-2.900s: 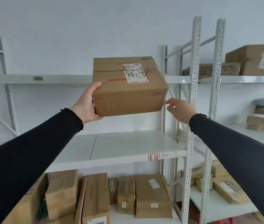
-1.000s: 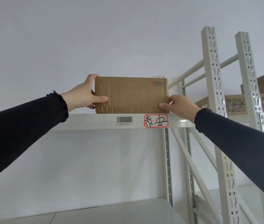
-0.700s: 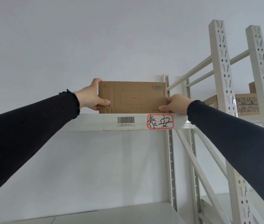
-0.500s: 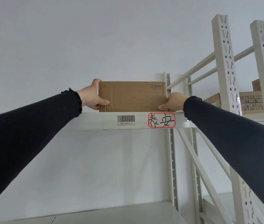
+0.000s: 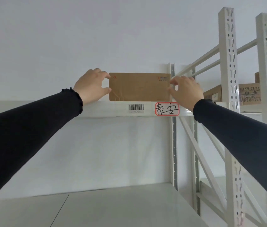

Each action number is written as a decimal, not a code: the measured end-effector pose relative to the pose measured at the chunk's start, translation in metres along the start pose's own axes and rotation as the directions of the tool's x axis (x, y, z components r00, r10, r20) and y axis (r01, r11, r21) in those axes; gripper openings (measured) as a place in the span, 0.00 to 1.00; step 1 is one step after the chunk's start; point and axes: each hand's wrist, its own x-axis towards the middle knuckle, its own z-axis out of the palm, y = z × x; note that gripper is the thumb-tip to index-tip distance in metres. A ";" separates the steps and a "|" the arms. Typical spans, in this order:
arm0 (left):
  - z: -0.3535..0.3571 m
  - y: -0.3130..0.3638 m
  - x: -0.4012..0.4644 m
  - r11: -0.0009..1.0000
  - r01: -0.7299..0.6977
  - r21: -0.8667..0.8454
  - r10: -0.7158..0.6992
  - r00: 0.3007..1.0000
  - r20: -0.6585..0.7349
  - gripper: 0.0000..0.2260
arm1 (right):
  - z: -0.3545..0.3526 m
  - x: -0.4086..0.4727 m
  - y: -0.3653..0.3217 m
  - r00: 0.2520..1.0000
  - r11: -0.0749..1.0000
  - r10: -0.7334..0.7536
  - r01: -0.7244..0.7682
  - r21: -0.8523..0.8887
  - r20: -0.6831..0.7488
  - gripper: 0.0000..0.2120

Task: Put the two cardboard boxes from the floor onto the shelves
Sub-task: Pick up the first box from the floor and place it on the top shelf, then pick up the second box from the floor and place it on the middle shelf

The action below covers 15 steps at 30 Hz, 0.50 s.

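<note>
With the cardboard box [image 5: 139, 87] seated on the upper shelf [image 5: 47, 108] at centre frame, both hands flank it in loose, open curls. The left hand [image 5: 91, 87] has fingertips at the box's left edge; the right hand [image 5: 186, 92] touches the right edge; neither clamps it. The box stands square above the barcode label [image 5: 136, 108] and the red-bordered handwritten tag [image 5: 167, 109], beside the perforated upright [image 5: 173, 145]. Good practice, in judgement: confirm the base sits fully behind the shelf lip, then draw the hands straight back without dragging the box forward.
</note>
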 end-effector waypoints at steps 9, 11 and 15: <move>-0.040 -0.004 -0.175 0.983 -0.185 -0.025 0.185 0.983 0.019 0.17 | -0.030 -0.164 -0.083 0.977 0.983 -0.179 0.181 -0.010 0.113 0.17; -0.042 -0.011 -0.221 0.988 -0.142 -0.055 0.149 0.977 0.150 0.20 | -0.031 -0.212 -0.105 0.965 0.991 -0.137 0.135 0.026 0.221 0.20; -0.042 -0.019 -0.311 0.997 -0.058 -0.058 0.077 0.903 0.422 0.24 | -0.044 -0.310 -0.142 0.857 0.997 -0.073 0.078 0.011 0.511 0.25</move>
